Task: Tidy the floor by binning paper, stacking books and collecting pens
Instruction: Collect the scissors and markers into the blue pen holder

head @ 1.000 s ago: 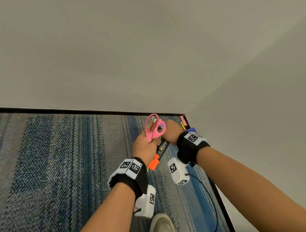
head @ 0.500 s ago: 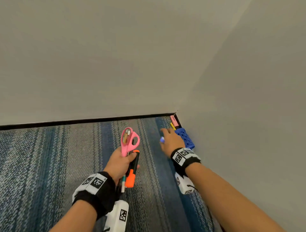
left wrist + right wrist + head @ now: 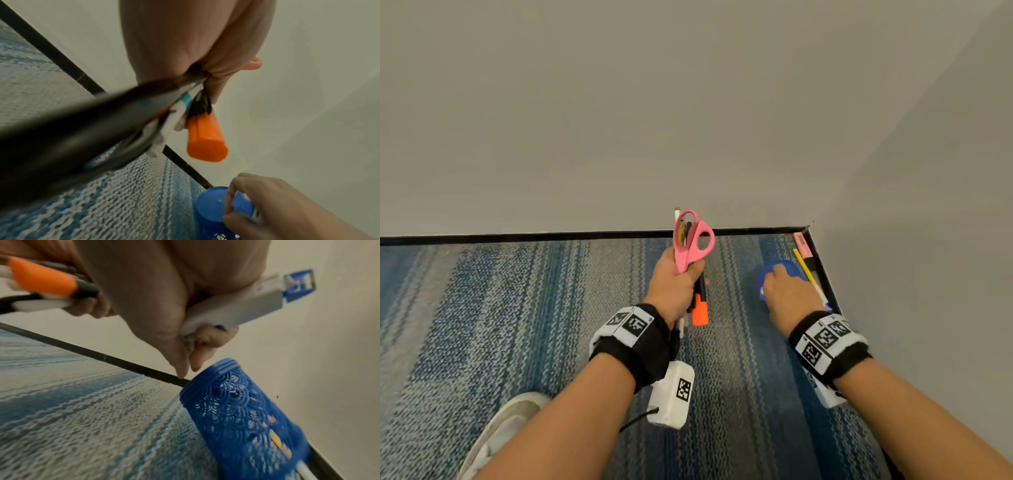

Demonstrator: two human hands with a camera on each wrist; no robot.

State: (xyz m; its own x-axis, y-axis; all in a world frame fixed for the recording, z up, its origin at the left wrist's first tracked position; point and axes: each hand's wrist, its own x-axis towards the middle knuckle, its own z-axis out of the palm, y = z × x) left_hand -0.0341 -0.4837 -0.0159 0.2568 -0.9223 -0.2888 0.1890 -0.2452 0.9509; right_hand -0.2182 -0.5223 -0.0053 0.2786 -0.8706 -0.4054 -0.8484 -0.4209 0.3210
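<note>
The left hand (image 3: 674, 287) clutched a bundle of pens (image 3: 697, 301) with pink scissors (image 3: 690, 240). The right hand (image 3: 789, 298), fingers curled round a white marker (image 3: 236, 311), reached the blue pen holder (image 3: 242, 415) lying just beyond it. Collecting looked nearly done; potting remained.

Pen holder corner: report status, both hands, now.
Left hand grips pink scissors, orange marker and pens. Right hand holds a blue-capped pen, fingertips at the blue pen holder lying on its side. Nothing blocking.
</note>
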